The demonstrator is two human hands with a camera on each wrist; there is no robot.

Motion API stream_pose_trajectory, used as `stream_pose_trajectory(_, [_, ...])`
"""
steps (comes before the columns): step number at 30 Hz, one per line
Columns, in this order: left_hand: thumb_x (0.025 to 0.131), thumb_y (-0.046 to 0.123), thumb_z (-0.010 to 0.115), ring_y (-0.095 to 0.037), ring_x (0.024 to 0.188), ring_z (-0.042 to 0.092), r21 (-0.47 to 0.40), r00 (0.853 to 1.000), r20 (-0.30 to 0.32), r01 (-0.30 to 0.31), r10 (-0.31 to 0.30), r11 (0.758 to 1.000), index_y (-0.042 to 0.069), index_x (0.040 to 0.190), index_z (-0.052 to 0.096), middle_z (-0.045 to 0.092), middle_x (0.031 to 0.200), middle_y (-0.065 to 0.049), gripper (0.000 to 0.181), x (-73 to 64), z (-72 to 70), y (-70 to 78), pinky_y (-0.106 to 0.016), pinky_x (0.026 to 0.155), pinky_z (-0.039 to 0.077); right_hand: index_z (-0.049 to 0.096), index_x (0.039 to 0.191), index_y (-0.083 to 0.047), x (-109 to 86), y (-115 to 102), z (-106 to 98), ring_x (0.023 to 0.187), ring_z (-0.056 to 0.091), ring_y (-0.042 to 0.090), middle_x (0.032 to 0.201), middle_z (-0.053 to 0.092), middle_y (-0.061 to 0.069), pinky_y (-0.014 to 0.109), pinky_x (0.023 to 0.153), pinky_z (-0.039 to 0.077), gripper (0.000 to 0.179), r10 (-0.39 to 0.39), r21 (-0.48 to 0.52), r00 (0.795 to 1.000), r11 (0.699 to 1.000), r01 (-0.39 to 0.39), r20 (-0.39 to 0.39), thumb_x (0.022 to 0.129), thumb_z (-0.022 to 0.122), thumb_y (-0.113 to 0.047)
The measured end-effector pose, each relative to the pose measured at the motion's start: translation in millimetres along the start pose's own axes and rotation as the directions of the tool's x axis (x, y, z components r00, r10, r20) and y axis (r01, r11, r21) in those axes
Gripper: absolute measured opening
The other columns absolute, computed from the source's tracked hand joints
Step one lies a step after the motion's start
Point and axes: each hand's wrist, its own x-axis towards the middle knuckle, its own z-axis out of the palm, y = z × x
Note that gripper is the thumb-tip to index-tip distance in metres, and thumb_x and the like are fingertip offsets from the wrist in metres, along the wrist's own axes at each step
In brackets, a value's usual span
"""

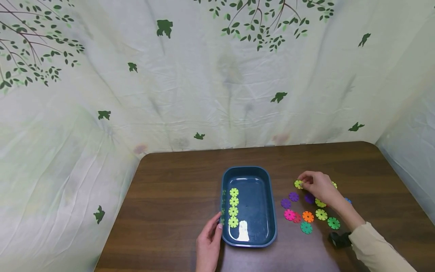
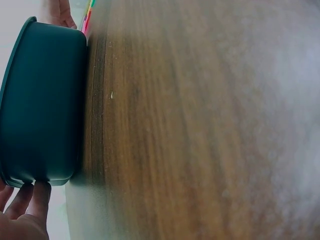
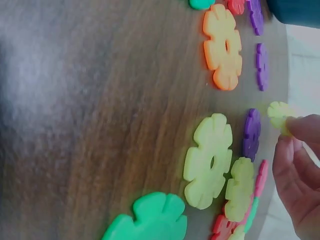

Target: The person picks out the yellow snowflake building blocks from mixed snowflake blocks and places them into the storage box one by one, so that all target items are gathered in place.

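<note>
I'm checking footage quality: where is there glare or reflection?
Head view: a white reflection glares on the floor of the blue tray, and the yellow flower pieces inside are mirrored in its left wall; left wrist view: pale haze washes out the table toward the right edge; right wrist view: a pale patch near the left edge.

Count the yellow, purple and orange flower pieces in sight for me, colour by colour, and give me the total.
Yellow flower pieces: 8 (4 in the tray, 1 pinched in the right hand, 3 on the table)
Purple flower pieces: 3
Orange flower pieces: 1
Total: 12 visible
</note>
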Motion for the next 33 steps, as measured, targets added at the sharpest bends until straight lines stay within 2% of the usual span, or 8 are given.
stream_pose_trajectory(7, [0.097, 0.007, 0.061, -0.024, 0.121, 0.058, 0.017, 1.000, -0.005, 0.024, -0.024, 1.000, 0.018, 0.127, 0.066, 0.062, 0.131, -0.006, 0.033, 0.7, 0.3, -2.3, -0.035, 0.101, 0.047, 0.070, 0.100, -0.004, -3.5, -7.7, 0.3, 0.081, 0.065, 0.021, 0.088, 0.069, 0.003, 0.036, 0.067, 0.057, 0.009, 0.005, 0.029, 1.000, 1.000, -0.005, -0.012, 0.091, 0.068, -0.005])
stream_pose_trajectory(15, [0.097, 0.009, 0.062, -0.025, 0.121, 0.058, 0.006, 1.000, -0.002, 0.014, -0.014, 1.000, 0.016, 0.128, 0.065, 0.061, 0.132, -0.007, 0.032, -0.7, -0.7, -0.2, -0.036, 0.100, 0.047, 0.072, 0.098, -0.007, -5.5, -14.7, 1.9, 0.080, 0.065, 0.019, 0.089, 0.070, 0.002, 0.031, 0.066, 0.056, 0.008, 0.002, 0.042, 0.999, 0.999, 0.000, -0.049, 0.091, 0.071, -0.008])
stream_pose_trajectory(21, [0.097, 0.008, 0.062, -0.025, 0.121, 0.058, 0.004, 1.000, 0.000, 0.015, -0.015, 1.000, 0.016, 0.128, 0.066, 0.062, 0.131, -0.008, 0.032, -0.2, -0.7, -0.8, -0.036, 0.100, 0.047, 0.072, 0.099, -0.009, -3.5, -26.8, 1.3, 0.081, 0.065, 0.018, 0.090, 0.070, 0.002, 0.032, 0.069, 0.056, 0.010, -0.026, 0.044, 0.996, 0.999, 0.030, -0.086, 0.090, 0.073, -0.013])
stream_pose_trajectory(27, [0.097, 0.008, 0.062, -0.024, 0.121, 0.058, 0.025, 0.999, -0.001, 0.033, -0.033, 0.999, 0.018, 0.127, 0.066, 0.062, 0.131, -0.006, 0.032, 0.8, 0.1, -1.6, -0.036, 0.100, 0.047, 0.073, 0.099, -0.009, -2.0, -37.7, 3.2, 0.080, 0.065, 0.018, 0.089, 0.071, 0.001, 0.031, 0.070, 0.056, 0.010, -0.023, 0.059, 0.992, 0.998, 0.031, -0.121, 0.089, 0.074, -0.012])
stream_pose_trajectory(33, [0.097, 0.007, 0.061, -0.024, 0.120, 0.058, 0.028, 1.000, 0.001, 0.011, -0.011, 1.000, 0.017, 0.127, 0.066, 0.062, 0.131, -0.007, 0.032, 1.2, 0.0, -2.0, -0.035, 0.100, 0.047, 0.072, 0.099, -0.011, -0.6, -52.1, 5.5, 0.079, 0.065, 0.017, 0.087, 0.070, -0.001, 0.030, 0.070, 0.057, 0.010, -0.046, 0.081, 0.989, 0.995, 0.057, -0.142, 0.089, 0.074, -0.013])
